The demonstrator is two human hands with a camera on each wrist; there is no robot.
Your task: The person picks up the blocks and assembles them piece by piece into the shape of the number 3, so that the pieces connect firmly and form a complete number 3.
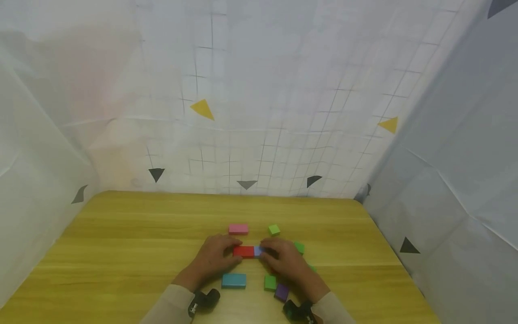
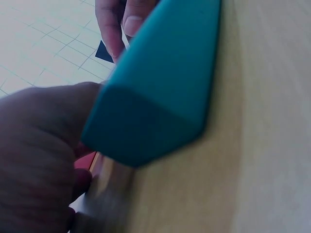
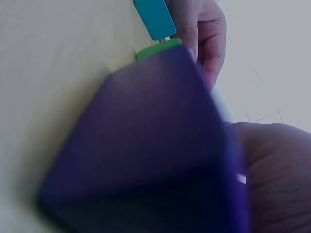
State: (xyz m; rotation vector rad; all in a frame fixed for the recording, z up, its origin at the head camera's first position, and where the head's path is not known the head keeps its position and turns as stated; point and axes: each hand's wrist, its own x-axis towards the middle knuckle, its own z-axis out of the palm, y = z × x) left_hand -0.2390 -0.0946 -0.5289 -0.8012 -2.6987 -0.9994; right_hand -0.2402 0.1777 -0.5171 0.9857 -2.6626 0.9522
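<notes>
A red block (image 1: 243, 251) lies end to end with a light blue block (image 1: 257, 251) on the wooden table. My left hand (image 1: 212, 257) holds the red block's left end between thumb and fingers. At the opposite end my right hand (image 1: 286, 259) grips the light blue block, covering its right part. A teal block (image 1: 233, 281) lies just in front of the left hand and looms large in the left wrist view. Close by the right forearm sit a green block (image 1: 270, 283) and a purple block (image 1: 282, 292); the purple one hides much of the right wrist view.
Behind the hands lie a pink block (image 1: 238, 229) and a lime green block (image 1: 274, 230). Another green block (image 1: 299, 248) stands right of the right hand, and one more green piece (image 1: 312, 267) is partly hidden by that arm. White patterned sheets (image 1: 259, 148) enclose the table.
</notes>
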